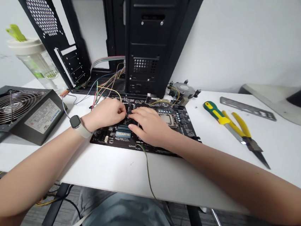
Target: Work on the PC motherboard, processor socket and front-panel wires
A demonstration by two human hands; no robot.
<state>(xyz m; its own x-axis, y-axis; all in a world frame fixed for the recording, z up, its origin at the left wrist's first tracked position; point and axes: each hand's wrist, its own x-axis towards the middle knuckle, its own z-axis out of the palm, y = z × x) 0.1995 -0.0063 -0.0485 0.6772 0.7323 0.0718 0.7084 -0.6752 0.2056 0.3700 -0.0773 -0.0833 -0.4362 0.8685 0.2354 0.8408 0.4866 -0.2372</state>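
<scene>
The left hand [104, 114] and the right hand [149, 126] are drawn narrow, their fingertips [132, 115] brought together over a small dark part on a Gigabyte motherboard [110, 138]. Whether it is gripped cannot be told, as it is hidden by the fingers. The board is laid flat on a white table [123, 171], within reach of both hands, and thin coloured wires [107, 91] are led to it from behind. A black PC case [147, 38] stands beyond it, a power supply [20, 113] is set to the left, and a screwdriver [215, 114] and long-nosed pliers [240, 130] are kept to the right, away from the hands.
</scene>
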